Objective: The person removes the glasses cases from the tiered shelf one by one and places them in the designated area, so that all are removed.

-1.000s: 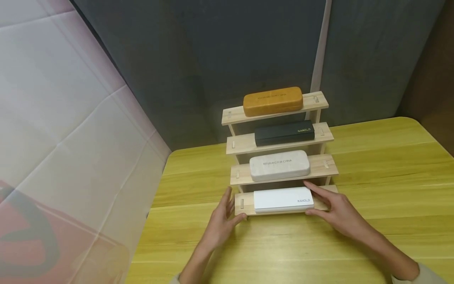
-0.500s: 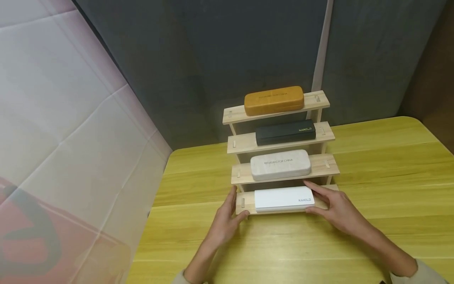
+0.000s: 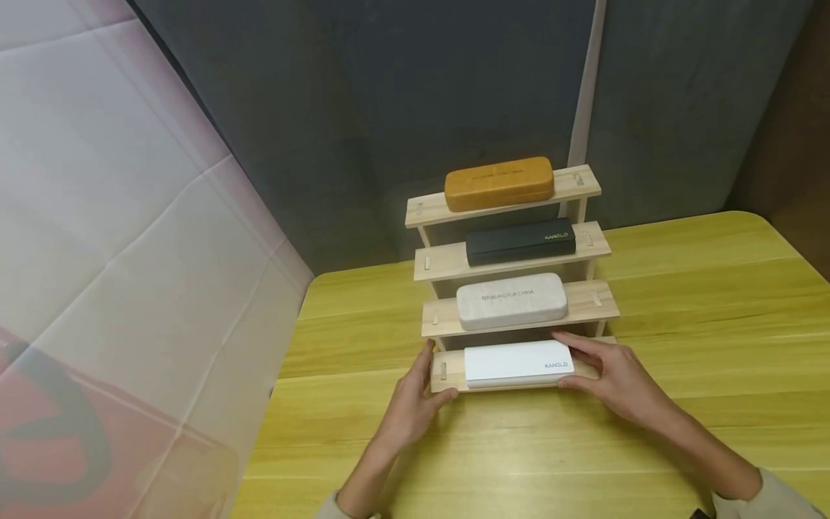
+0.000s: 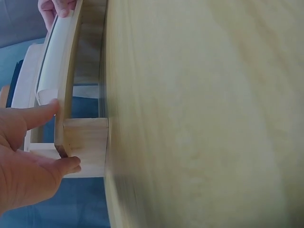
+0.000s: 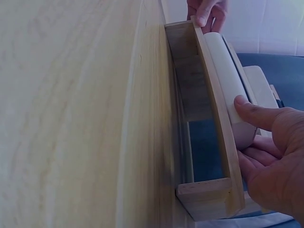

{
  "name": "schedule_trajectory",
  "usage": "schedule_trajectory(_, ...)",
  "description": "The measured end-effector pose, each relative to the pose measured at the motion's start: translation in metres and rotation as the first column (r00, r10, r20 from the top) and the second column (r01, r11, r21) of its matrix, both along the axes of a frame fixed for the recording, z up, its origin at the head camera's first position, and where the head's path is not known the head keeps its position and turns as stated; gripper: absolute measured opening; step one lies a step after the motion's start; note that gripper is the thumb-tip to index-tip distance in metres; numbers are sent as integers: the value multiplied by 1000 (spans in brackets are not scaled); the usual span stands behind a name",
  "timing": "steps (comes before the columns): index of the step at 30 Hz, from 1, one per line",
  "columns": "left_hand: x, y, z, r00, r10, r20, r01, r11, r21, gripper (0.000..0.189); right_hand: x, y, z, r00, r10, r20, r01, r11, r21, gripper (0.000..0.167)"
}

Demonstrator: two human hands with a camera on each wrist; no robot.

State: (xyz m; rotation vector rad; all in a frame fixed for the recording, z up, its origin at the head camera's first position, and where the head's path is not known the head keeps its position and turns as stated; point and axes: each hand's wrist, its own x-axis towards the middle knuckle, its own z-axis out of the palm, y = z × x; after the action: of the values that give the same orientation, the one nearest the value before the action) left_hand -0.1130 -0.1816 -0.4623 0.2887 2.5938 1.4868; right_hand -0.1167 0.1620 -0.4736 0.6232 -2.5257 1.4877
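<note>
A white glasses case (image 3: 519, 362) lies on the lowest step of a stepped wooden display rack (image 3: 447, 263). My right hand (image 3: 619, 375) holds its right end, thumb at the front and fingers behind, as the right wrist view shows. At the rack's left end, my left hand (image 3: 415, 396) grips the lowest board, with the thumb (image 4: 45, 114) on its front edge and another fingertip at its end. On the steps above rest a marbled off-white glasses case (image 3: 512, 301), a black case (image 3: 521, 242) and, topmost, an orange-brown case (image 3: 499, 184).
The rack stands on a yellow-green wood-grain table (image 3: 700, 310). Dark grey panels (image 3: 454, 79) rise behind it. A pale printed sheet (image 3: 149, 202) slopes down along the table's left side.
My left hand has closed in on the left end of the lowest board. My right hand keeps its hold on the white case, and the cases stay in place.
</note>
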Motion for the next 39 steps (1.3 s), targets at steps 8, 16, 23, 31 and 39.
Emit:
schedule_trajectory(8,-2,0,0,1000,-7,-23,8,1000,12,87,0,0,-1,1000,12,9,-12,999,-52,64)
schedule_trajectory(16,-2,-1,1,1000,-4,-20,5,1000,1,85,1,-1,1,997,40,65,-30,988,-155,61)
schedule_trajectory(23,-3,-1,1,1000,1,-30,-1,1000,-17,83,2,-1,4,989,69,133,-34,967,-254,60)
schedule_trajectory(31,-4,-3,-1,997,-7,-72,2,998,-67,77,2,2,2,984,69,166,-23,964,-266,60)
schedule_trajectory(39,-5,-4,0,996,-14,-83,7,997,-83,75,4,3,6,979,71,189,-18,963,-269,60)
